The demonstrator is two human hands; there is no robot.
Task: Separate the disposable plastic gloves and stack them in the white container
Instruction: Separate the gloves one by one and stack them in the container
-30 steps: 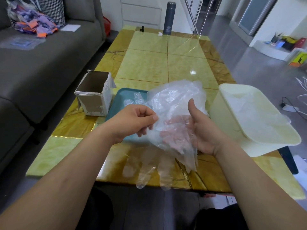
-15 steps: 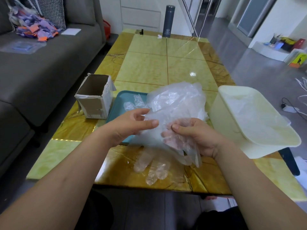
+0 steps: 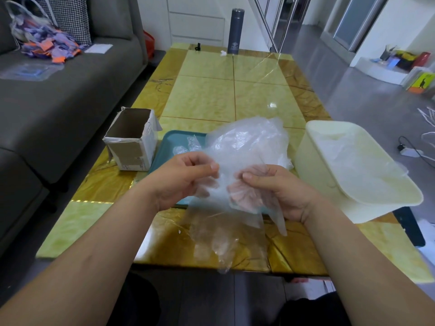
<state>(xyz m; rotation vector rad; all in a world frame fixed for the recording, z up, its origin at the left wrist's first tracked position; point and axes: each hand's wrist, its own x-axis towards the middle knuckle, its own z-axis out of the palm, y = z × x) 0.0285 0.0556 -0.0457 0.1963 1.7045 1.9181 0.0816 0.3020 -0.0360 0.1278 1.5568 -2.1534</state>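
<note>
At frame centre I see the left hand (image 3: 186, 177) and right hand (image 3: 277, 189) each pinching a bunch of clear gloves (image 3: 247, 147), whose ends dangle toward lower centre. Just behind lies a teal tray (image 3: 173, 143), with a box (image 3: 131, 147) left of it and the container (image 3: 313, 151) at right with gloves inside. A bottle (image 3: 236, 31) stands at top centre.

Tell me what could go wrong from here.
The left hand and right hand both pinch one clump of gloves; several layers may peel off together. One glove dangles past the near edge of the table and could slip off. The white container sits close to the table's right edge; a nudge might tip it.
</note>
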